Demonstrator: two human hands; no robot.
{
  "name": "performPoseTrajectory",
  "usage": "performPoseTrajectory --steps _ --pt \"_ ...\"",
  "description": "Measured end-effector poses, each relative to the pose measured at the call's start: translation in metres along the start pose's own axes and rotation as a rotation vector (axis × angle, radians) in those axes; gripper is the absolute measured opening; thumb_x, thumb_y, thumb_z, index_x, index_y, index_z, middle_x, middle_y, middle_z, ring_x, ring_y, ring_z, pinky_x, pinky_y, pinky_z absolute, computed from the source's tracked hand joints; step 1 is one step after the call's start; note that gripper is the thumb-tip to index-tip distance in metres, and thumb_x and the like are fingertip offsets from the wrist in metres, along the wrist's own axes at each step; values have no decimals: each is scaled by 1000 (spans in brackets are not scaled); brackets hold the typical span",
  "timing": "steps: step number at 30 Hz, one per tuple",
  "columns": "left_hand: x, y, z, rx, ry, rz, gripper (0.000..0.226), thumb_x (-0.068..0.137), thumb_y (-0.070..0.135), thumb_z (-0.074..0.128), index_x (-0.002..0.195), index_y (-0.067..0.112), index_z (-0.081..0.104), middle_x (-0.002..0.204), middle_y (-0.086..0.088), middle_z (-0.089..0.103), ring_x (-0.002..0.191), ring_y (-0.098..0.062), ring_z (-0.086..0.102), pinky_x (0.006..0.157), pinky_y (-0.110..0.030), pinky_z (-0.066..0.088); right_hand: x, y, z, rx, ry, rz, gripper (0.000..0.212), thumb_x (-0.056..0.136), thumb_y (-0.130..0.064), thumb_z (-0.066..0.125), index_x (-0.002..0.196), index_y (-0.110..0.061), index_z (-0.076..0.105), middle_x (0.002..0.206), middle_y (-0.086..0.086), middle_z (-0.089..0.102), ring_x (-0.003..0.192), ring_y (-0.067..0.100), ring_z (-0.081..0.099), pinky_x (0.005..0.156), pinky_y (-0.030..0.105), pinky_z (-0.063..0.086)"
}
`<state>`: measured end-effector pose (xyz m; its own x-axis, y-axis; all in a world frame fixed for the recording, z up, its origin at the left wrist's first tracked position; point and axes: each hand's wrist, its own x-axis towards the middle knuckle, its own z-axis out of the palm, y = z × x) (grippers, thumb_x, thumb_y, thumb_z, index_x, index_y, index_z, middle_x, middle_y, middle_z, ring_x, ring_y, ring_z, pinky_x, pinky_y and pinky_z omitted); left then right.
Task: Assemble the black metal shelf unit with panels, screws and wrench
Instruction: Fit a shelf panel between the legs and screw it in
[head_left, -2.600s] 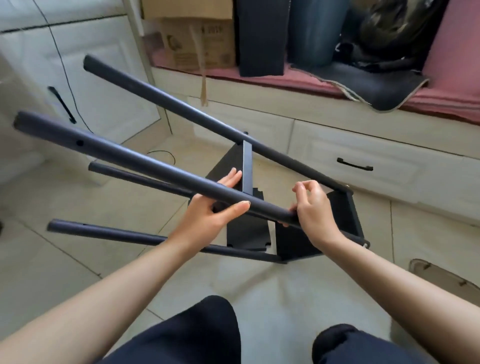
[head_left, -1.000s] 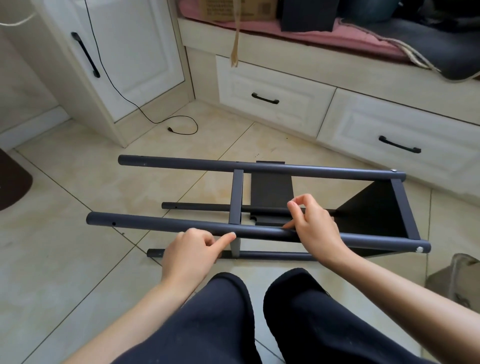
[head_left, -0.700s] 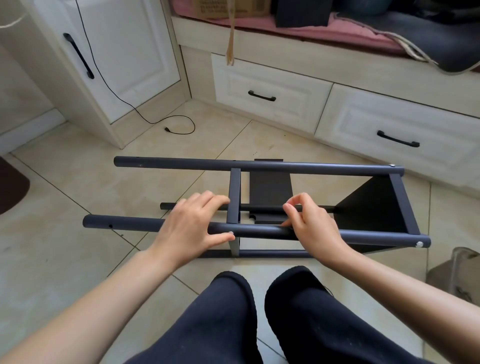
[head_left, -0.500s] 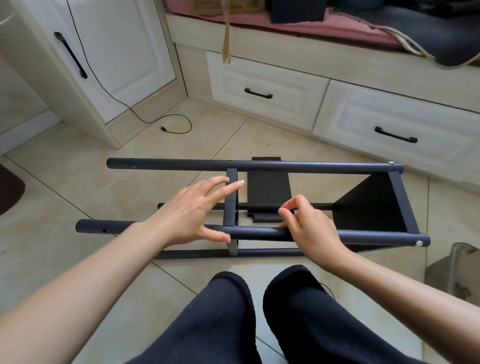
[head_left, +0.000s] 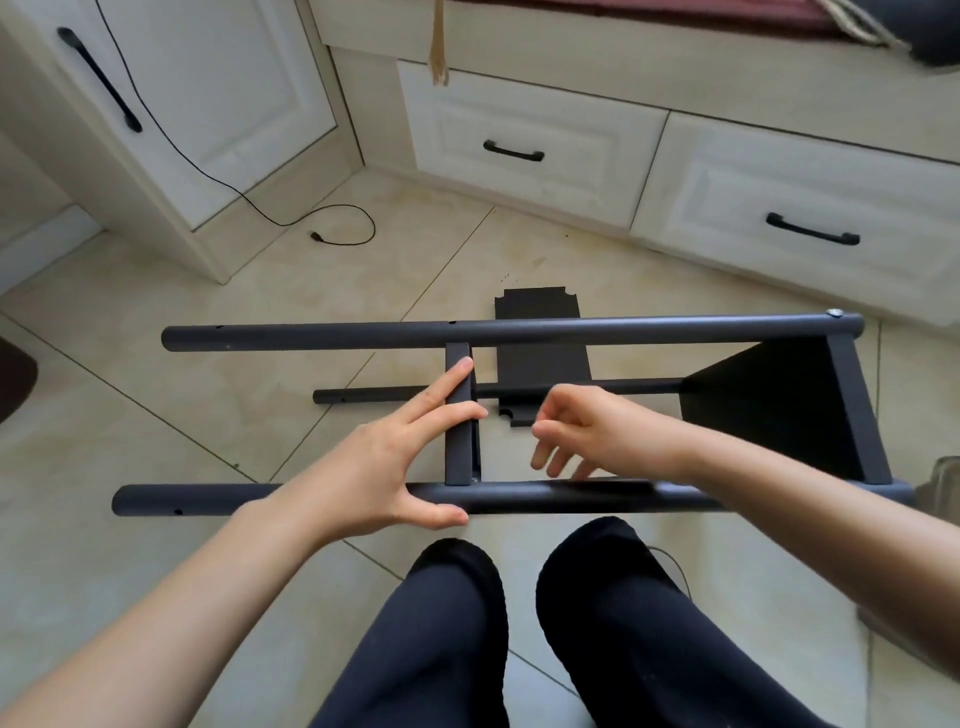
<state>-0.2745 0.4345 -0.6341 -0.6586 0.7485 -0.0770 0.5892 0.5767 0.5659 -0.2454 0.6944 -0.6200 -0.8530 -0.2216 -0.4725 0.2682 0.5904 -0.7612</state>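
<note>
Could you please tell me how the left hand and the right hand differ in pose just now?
The left hand has straight, spread fingers lying along the black crossbar; the right hand has loosely curled fingers and holds nothing. The left thumb lies by the near tube; the right hand hovers above it. Both are bare.

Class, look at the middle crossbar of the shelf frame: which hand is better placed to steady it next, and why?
Probably the left hand: its straight fingers already lie along the crossbar, thumb beside the near tube. The right hand hangs loosely curled, off to the side, holding nothing.
</note>
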Motion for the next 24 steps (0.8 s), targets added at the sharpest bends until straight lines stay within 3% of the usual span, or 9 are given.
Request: performPoseTrajectory --steps 3,6,12,17,21,24 --pt "-5 3 5 -30 21 6 88 73 49 85 145 52 34 161 37 -7 140 -7 44 102 -40 52 19 -7 10 128 -47 -26 16 100 -16 54 104 -1 59 98 13 73 89 23 72 76 31 61" --pt "-7 4 10 -54 48 18 89 73 48 84 146 53 32 163 34 -4 140 -7 44 104 -41 51 32 -8 22 238 -141 -34 6 95 -9 62 98 -6 66 99 19 72 86 21 70 78 28 60" --pt "-8 3 13 -71 71 37 87 73 51 81 147 48 36 165 29 0 138 1 44 103 -36 51 40 3 36 325 -255 -51 8 89 -7 69 88 -16 69 78 0 72 72 9 66 68 20 55" --pt "-9 3 12 -61 71 41 87 72 57 79 147 49 36 165 29 3 129 3 51 96 -33 56 41 6 37 427 -290 11 4 91 -10 67 90 -11 70 76 0 70 63 3 63 61 14 50" --pt "-9 1 14 -17 98 76 86 72 60 76 146 49 34 166 25 5 146 6 26 109 -25 37 43 3 39 361 -358 27 11 93 -10 65 83 -14 67 58 -11 65 50 -4 57 51 9 43" --pt "-7 0 16 57 122 74 85 74 66 69 148 46 33 167 22 7 155 -10 11 117 -38 27 46 0 37 370 -393 41 15 94 -8 63 80 -14 66 62 -9 66 54 -1 58 56 11 46"
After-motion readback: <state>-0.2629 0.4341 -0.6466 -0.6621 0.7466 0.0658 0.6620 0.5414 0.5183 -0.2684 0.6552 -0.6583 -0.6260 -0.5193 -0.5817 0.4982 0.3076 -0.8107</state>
